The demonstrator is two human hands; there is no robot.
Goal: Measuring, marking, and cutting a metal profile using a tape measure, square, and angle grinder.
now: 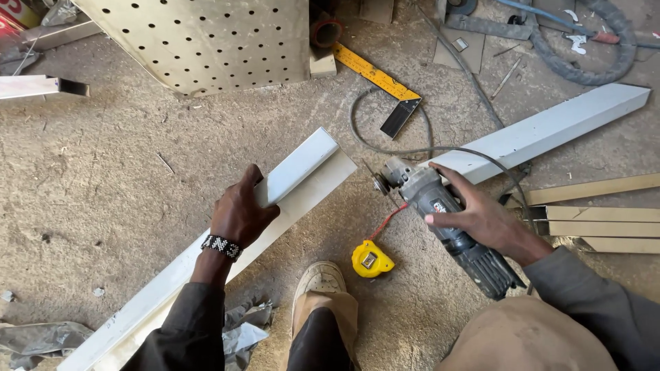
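Note:
My left hand [238, 211] grips a long white metal section [302, 168] that lies slanted on the dirt floor, the hand a little short of its far cut end. My right hand [481, 216] is closed around the grey body of an angle grinder [440, 213], its disc end [380, 183] pointing left toward that cut end and a short gap away from it. A yellow tape measure [371, 259] lies on the floor between my hands, with a red strap. My shoe [318, 279] rests just left of it.
A second white section [550, 127] lies at the right, with several tan metal strips [598, 220] below it. A yellow try square [381, 79], a perforated sheet [206, 41], a grey hose [591, 62], the grinder's cable [357, 130] and crumpled foil [240, 330] lie around.

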